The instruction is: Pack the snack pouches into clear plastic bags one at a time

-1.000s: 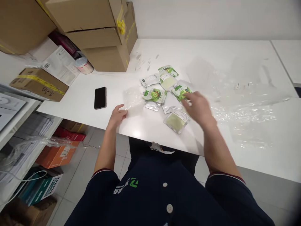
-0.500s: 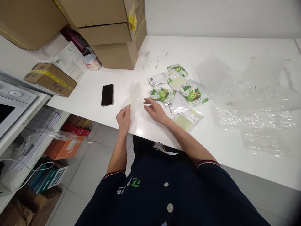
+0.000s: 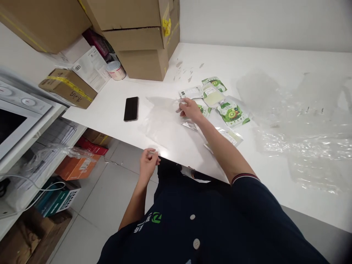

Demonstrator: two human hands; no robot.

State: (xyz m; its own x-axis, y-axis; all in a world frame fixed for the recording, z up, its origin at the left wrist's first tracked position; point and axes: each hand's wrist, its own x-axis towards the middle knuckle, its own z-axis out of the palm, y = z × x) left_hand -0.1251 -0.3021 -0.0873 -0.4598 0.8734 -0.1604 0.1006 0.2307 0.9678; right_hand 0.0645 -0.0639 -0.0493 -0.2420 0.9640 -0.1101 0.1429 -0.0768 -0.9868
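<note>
A clear plastic bag (image 3: pixel 162 123) lies stretched flat on the white table (image 3: pixel 275 66). My left hand (image 3: pixel 148 164) pinches its near edge at the table's front rim. My right hand (image 3: pixel 189 109) grips the bag's far edge, right beside several green kiwi-print pouches (image 3: pixel 232 113). A pale green pouch (image 3: pixel 212 96) lies among them, and another pouch (image 3: pixel 229 136) shows partly under my right forearm.
A black phone (image 3: pixel 131 108) lies left of the bag. Stacked cardboard boxes (image 3: pixel 137 36), a small can (image 3: pixel 115 70) and a taped flat box (image 3: pixel 67 88) stand at the left. Crumpled clear plastic sheeting (image 3: pixel 305 124) covers the table's right side. Shelves and boxes are below left.
My two hands were close together on the bag; now they have drawn apart, left hand back to the table's edge, right hand forward toward the pouches, spreading the bag flat.
</note>
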